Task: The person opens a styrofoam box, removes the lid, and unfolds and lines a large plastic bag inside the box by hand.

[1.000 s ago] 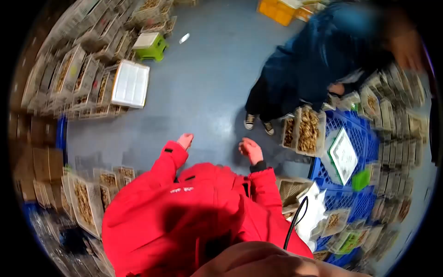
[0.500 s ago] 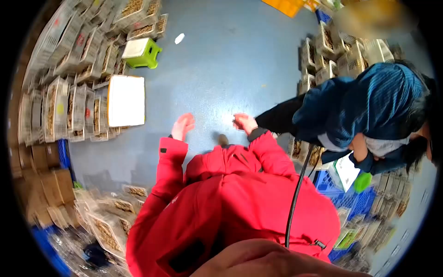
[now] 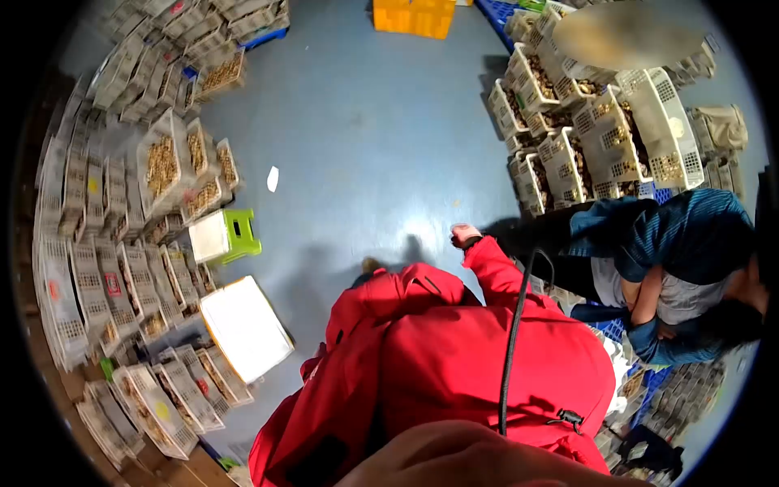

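My right hand (image 3: 465, 234) is low in front of the red jacket (image 3: 495, 369), over the grey-blue floor (image 3: 365, 138). Its fingers are curled in, and nothing shows in them. The left sleeve hangs beside the body, and my left hand is out of sight behind the jacket. A black cord (image 3: 510, 357) runs down the jacket's front. Just right of my right hand is a person in a dark blue top (image 3: 690, 235), with arms folded.
Stacked white baskets (image 3: 166, 162) with brown contents line the left, beside a green stool (image 3: 241, 235) and a white-lidded box (image 3: 247, 329). More baskets (image 3: 562, 166) stand at the right. An orange crate (image 3: 414, 16) is at the top. A white scrap (image 3: 273, 178) lies on the floor.
The view has moved forward along the floor and turned. My left hand has dropped out of sight, while my right hand stays in front. The other person has straightened from bending and folded their arms.
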`<state>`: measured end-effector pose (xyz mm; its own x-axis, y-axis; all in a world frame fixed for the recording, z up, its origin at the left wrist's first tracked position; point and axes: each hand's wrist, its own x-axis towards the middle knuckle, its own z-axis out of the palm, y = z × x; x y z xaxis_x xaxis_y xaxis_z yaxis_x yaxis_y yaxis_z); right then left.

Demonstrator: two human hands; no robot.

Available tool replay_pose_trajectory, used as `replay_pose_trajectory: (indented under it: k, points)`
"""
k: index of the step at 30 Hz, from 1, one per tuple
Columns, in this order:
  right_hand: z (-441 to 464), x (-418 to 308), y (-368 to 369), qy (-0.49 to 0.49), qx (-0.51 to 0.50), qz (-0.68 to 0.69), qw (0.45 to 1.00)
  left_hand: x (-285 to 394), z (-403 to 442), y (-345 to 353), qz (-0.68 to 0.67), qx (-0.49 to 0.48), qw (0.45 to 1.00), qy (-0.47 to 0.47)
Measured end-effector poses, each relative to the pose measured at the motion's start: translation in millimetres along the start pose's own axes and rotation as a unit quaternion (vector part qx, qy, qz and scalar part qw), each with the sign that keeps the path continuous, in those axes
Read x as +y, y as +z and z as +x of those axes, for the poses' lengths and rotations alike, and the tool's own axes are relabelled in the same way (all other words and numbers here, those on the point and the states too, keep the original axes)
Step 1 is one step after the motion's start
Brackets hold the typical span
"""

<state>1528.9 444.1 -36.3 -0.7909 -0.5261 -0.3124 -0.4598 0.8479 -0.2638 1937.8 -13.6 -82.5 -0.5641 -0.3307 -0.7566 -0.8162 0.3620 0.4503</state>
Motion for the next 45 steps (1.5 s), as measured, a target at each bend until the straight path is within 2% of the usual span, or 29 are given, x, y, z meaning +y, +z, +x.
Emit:
replay_pose_trajectory:
  k: [2, 4, 5, 7, 8, 10, 11, 12, 14, 15, 16, 17, 18, 19, 20, 22, 23, 24, 25, 27, 28, 30, 32, 34, 37, 38, 39, 41, 45]
  points:
    - [-3.8, 24.9, -10.0, 0.094, -0.077, 0.05, 0.991, 45.8, 59.3, -56.0, -0.047, -0.016, 0.999, 0.023]
    - [6.4, 99.5, 88.1, 0.003, -0.072, -0.086, 0.994, 99.5, 124.0, -120.4, -0.148, -0.055, 0.984, 0.085]
    - [9.9, 92.6, 84.4, 0.137, -0.069, 0.096, 0.983, 125.6, 161.1, -152.8, -0.223, -0.106, 0.959, 0.141]
    - [16.7, 78.4, 74.6, 0.361, 0.128, 0.509, 0.771, 183.5, 238.9, -209.7, -0.389, -0.272, 0.851, 0.225]
    - [27.0, 67.1, 55.9, 0.437, 0.204, 0.687, 0.543, 218.5, 276.7, -228.8, -0.448, -0.321, 0.809, 0.204]
    - [53.6, 79.8, 49.4, 0.295, 0.139, 0.812, 0.484, 308.1, 315.4, -256.4, -0.528, -0.065, 0.846, 0.048]
    - [75.6, 67.3, 25.5, 0.195, 0.293, 0.81, 0.469, 349.0, 325.9, -259.1, -0.471, -0.047, 0.878, 0.066]
    - [117.4, 78.6, 20.4, 0.24, 0.267, 0.78, 0.512, 382.6, 335.7, -262.2, -0.39, -0.08, 0.908, 0.132]
    - [216.6, 93.7, 15.7, 0.466, 0.063, 0.656, 0.591, 419.4, 353.5, -283.2, -0.259, -0.13, 0.931, 0.22]
    - [266.7, 102.6, -1.0, 0.53, -0.005, 0.61, 0.589, 421.3, 403.3, -286.8, -0.297, -0.13, 0.943, 0.067]
    - [302.7, 85.3, -48.4, 0.423, 0.055, 0.615, 0.663, 416.3, 444.6, -290.0, -0.333, -0.125, 0.93, -0.091]
    - [336.9, 78.1, -97.3, 0.32, -0.007, 0.403, 0.857, 421.1, 451.1, -293.8, -0.337, -0.123, 0.929, -0.096]
    - [370.3, 68.4, -151.6, 0.219, -0.01, 0.125, 0.968, 436.2, 439.5, -294.3, -0.342, -0.109, 0.927, -0.105]
    - [398.5, 66.7, -201.7, 0.309, 0.031, 0.34, 0.888, 443.6, 432.2, -300.4, -0.353, -0.087, 0.925, -0.108]
    - [438.7, 61.0, -241.0, 0.386, 0.049, 0.532, 0.752, 439.6, 459.0, -310.3, -0.347, -0.156, 0.919, -0.1]
    - [504.5, 74.8, -285.4, 0.32, 0.059, 0.516, 0.793, 442.3, 509.1, -323.6, -0.331, -0.292, 0.894, -0.072]
    - [558.3, 97.9, -249.9, 0.336, 0.088, 0.628, 0.697, 474.6, 517.8, -334.3, -0.294, -0.192, 0.933, -0.085]
    - [590.9, 108.0, -244.1, 0.33, 0.11, 0.64, 0.686, 522.2, 513.3, -343.1, -0.249, -0.091, 0.959, -0.103]
    - [618.1, 133.3, -202.6, 0.173, 0.1, 0.31, 0.929, 510.7, 549.2, -359.2, -0.228, -0.119, 0.966, -0.037]
    - [650.5, 130.4, -253.9, 0.162, -0.078, 0.055, 0.982, 541.1, 595.1, -367.7, -0.28, -0.093, 0.955, -0.029]
    - [665.6, 148.2, -246.6, 0.103, -0.095, 0.055, 0.989, 575.6, 601.0, -375.2, -0.355, -0.044, 0.931, -0.079]
    - [694.4, 160.1, -276.7, 0.121, -0.078, 0.089, 0.985, 646.2, 623.9, -395.9, -0.395, -0.013, 0.905, -0.159]
    - [725.5, 156.5, -298.9, 0.196, 0.023, 0.119, 0.973, 686.5, 674.8, -429.1, -0.398, -0.085, 0.908, -0.098]
    - [757.3, 178.0, -307.1, 0.065, -0.019, 0.054, 0.996, 764.5, 706.8, -450.1, -0.422, -0.01, 0.902, -0.087]
    - [826.9, 188.7, -322.5, 0.119, -0.126, -0.005, 0.985, 857.8, 779.8, -483.7, -0.439, -0.024, 0.898, -0.024]
    - [847.1, 190.2, -335.9, 0.231, -0.06, 0.275, 0.931, 896.1, 792.7, -493.4, -0.43, -0.022, 0.902, -0.02]
    - [880.1, 219.1, -303.8, 0.165, -0.056, 0.039, 0.984, 907.4, 830.3, -497.5, -0.472, -0.062, 0.879, 0.001]
    - [934.7, 231.6, -344.2, 0.187, -0.16, 0.072, 0.967, 944.7, 865.3, -510.6, -0.483, -0.048, 0.874, 0.034]
    - [1087.6, 261.1, -414.8, 0.157, -0.114, 0.063, 0.979, 1012.5, 893.1, -549.9, -0.456, 0.0, 0.89, -0.022]
